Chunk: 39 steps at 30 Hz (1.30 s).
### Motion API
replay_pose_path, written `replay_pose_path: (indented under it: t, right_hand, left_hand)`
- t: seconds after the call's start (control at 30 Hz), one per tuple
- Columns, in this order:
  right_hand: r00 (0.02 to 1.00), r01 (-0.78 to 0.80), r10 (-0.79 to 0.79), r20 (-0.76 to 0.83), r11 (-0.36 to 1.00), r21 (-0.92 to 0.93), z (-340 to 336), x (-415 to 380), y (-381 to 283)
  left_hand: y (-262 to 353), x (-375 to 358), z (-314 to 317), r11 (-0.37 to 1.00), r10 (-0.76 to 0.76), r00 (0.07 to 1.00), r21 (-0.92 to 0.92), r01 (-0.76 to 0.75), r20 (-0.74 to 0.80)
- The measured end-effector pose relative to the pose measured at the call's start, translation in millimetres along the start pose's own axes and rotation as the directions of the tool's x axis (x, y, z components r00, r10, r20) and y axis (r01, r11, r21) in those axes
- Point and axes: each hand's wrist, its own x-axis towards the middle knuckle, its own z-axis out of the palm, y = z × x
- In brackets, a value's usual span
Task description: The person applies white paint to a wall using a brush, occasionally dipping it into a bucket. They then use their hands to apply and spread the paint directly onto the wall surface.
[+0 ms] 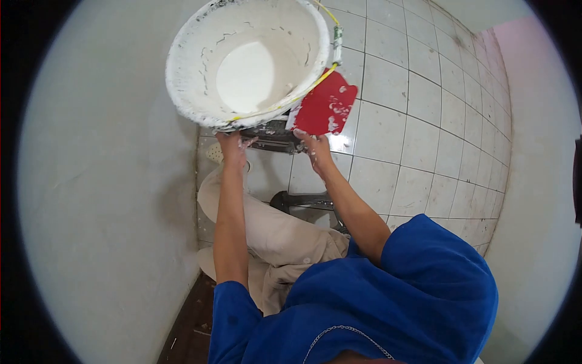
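Observation:
A large bucket (182, 91), smeared with white and holding white liquid, stands at the top, its yellow wire handle hanging down the right side. Beneath its rim a dark support (267, 138) shows in part. My left hand (232, 147) is at that support below the bucket, its fingertips hidden under the rim. Farther right, my right hand (313, 145) has its fingers at the support's right end, just below a red scraper-like piece (330, 104) spattered with white. Both hands carry white smears. What either one grips is hidden.
A pale wall (103, 151) runs close along the left, another (539, 200) along the right. Grey-white floor tiles (382, 139) lie between them. A dark bar-like object (306, 200) is near my knee, under my right forearm. Dark brown flooring (191, 321) shows at the lower left.

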Motion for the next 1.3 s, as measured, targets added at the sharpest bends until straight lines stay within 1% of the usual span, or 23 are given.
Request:
replay_pose_path:
  t: [0.03, 0.13, 0.17, 0.27, 0.3, 0.4, 0.43, 0.53, 0.63, 0.67, 0.73, 0.77, 0.87, 0.9, 0.93, 0.97, 1.0, 1.03, 1.1, 1.13, 1.2, 1.3]
  right_hand:
    - [1.000, -0.001, 0.000, -0.008, 1.000, -0.010, 0.6, 7.0, -1.5]
    - [0.996, -0.049, 0.046, -0.071, 0.998, -0.038, -1.5, 23.2, -19.0]
    - [0.997, -0.037, 0.036, -0.072, 0.999, -0.017, -0.6, 24.3, -23.5]
    - [0.996, -0.050, 0.049, -0.079, 0.999, -0.004, 5.4, 24.7, -36.0]
    - [0.999, -0.018, 0.020, -0.041, 0.999, 0.036, 4.7, 27.1, -36.3]
    - [0.999, -0.032, 0.032, -0.008, 0.999, 0.010, 2.4, 34.3, -38.4]
    - [1.000, -0.023, 0.022, 0.017, 1.000, 0.022, 2.1, 36.1, -38.9]
    - [0.999, -0.011, 0.014, -0.033, 0.997, 0.078, 7.0, 41.1, -42.0]
    - [1.000, -0.009, 0.008, -0.028, 1.000, -0.010, 10.7, 60.3, -55.5]
    - [0.998, -0.051, 0.051, -0.033, 0.999, 0.001, 10.5, 62.8, -57.4]
    - [0.990, -0.132, 0.133, -0.041, 0.991, 0.026, 19.4, 43.0, -70.7]
    - [0.995, -0.101, 0.101, -0.002, 0.993, 0.059, 13.7, 52.9, -63.1]
    - [0.986, -0.014, 0.000, 0.168, 0.997, 0.078, -6.5, 78.4, -44.2]
    - [0.977, -0.028, 0.009, 0.213, 0.996, 0.089, -14.6, 91.6, -38.8]
    - [0.978, -0.054, 0.038, 0.203, 0.996, 0.073, -10.2, 74.7, -54.5]
    - [0.979, -0.083, 0.073, 0.192, 0.996, 0.044, 3.2, 42.8, -56.4]
    - [0.977, -0.112, 0.106, 0.182, 0.993, 0.023, 7.1, 24.8, -65.3]
    - [0.974, -0.128, 0.111, 0.198, 0.989, 0.079, 2.8, 23.9, -62.2]
    - [0.970, -0.088, 0.080, 0.231, 0.996, 0.023, -8.2, 11.5, -56.8]
    - [0.963, -0.067, 0.068, 0.260, 0.998, -0.012, -15.1, 1.0, -53.2]
    - [0.963, -0.123, 0.126, 0.237, 0.992, -0.028, -41.7, -1.4, -29.9]
    - [0.965, -0.156, 0.155, 0.212, 0.988, -0.009, -72.4, -29.3, -14.7]
  left_hand:
    - [5.7, -4.5, 7.7, 0.999, 0.033, 0.999, 0.020, -0.034, 0.026]
    - [-1.9, -0.4, 22.7, 1.000, 0.029, 0.999, 0.007, -0.029, -0.015]
    - [-4.7, 2.0, 25.7, 0.999, 0.035, 0.999, -0.010, -0.034, 0.011]
    - [5.8, -3.3, 39.5, 1.000, 0.007, 0.998, -0.011, -0.007, -0.067]
    - [5.5, -0.8, 41.8, 1.000, 0.024, 0.998, -0.011, -0.025, -0.062]
    - [4.8, 5.2, 44.0, 1.000, 0.010, 0.998, -0.024, -0.012, -0.062]
    - [-1.1, 15.2, 35.7, 0.998, 0.024, 1.000, -0.059, -0.024, 0.001]
    - [-1.2, 21.1, 36.9, 0.997, 0.051, 0.999, -0.050, -0.051, 0.003]
    - [3.7, 25.4, 48.8, 0.996, 0.050, 0.999, -0.073, -0.052, -0.019]
    - [4.7, 26.5, 48.8, 0.995, 0.049, 0.999, -0.084, -0.049, -0.008]
    - [-0.3, 27.6, 42.2, 0.994, 0.048, 0.999, -0.104, -0.046, 0.018]
    - [-3.8, 28.3, 41.7, 0.995, 0.056, 0.998, -0.086, -0.053, 0.030]
    - [0.6, 27.8, 37.0, 0.986, 0.021, 0.985, -0.164, 0.008, 0.170]
    - [4.9, 26.0, 37.9, 0.989, -0.008, 0.983, -0.144, 0.034, 0.182]
    - [7.1, 26.0, 40.6, 0.988, -0.020, 0.989, -0.149, 0.041, 0.146]
    - [12.2, 18.9, 21.6, 0.985, -0.034, 0.994, -0.164, 0.051, 0.105]
    - [15.3, 14.3, 18.9, 0.984, -0.047, 0.997, -0.172, 0.057, 0.064]
    - [21.2, 4.1, 18.6, 0.984, -0.010, 0.999, -0.177, 0.019, 0.048]
    - [35.6, -19.0, 20.1, 0.977, 0.079, 0.997, -0.198, -0.078, -0.001]
    - [41.6, -33.4, 16.4, 0.978, 0.096, 0.995, -0.190, -0.088, 0.032]
    - [56.0, -64.6, 8.1, 0.977, 0.142, 0.985, -0.173, -0.124, 0.096]
    - [85.1, -122.5, -1.0, 0.962, 0.193, 0.965, -0.229, -0.150, 0.179]
